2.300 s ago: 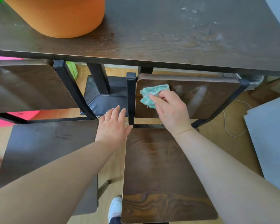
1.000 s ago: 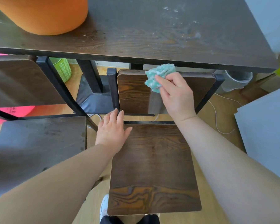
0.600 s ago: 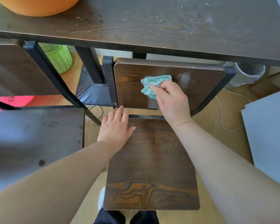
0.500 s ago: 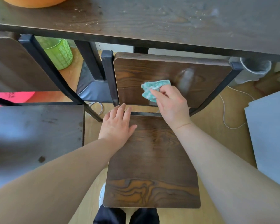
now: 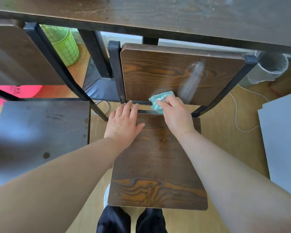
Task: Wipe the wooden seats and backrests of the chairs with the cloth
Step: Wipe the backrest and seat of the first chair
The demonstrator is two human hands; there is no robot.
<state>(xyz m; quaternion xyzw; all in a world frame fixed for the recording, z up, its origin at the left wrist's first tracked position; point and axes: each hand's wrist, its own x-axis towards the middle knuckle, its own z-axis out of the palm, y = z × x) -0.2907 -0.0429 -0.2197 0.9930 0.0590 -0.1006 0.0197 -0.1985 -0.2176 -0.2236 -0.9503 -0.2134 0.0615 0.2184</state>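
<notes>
cloth (image 5: 160, 100) sits bunched in your right hand (image 5: 176, 115), pinched between the thumb and curled fingers. you press it against the lower edge of the backrest (image 5: 158, 71) of the chair in front of you, just above the gap to the seat (image 5: 158, 157). bunched like this it makes a thick pad, which suits rubbing an upright panel.

your left hand (image 5: 123, 125) lies flat on the back left corner of the seat, fingers straight and close together, thumb spread, holding nothing. i judge it is there to brace the chair, so your push on the backrest does not rock or slide it.

a pale, damp-looking streak (image 5: 191, 81) runs down the right half of the backrest, just right of the cloth, so that part looks wiped. the left half shows no such mark. whether the seat is done i cannot tell.

the chair stands tucked close to the table (image 5: 158, 10), its backrest top just below the table edge, so you have little room to reach over it. the second chair seat (image 5: 40, 132), to your left, looks dull and spotted, and probably awaits its turn.

next you likely need to carry the cloth along the bottom strip toward the left corner, then lift your left hand clear before you wipe the seat.
</notes>
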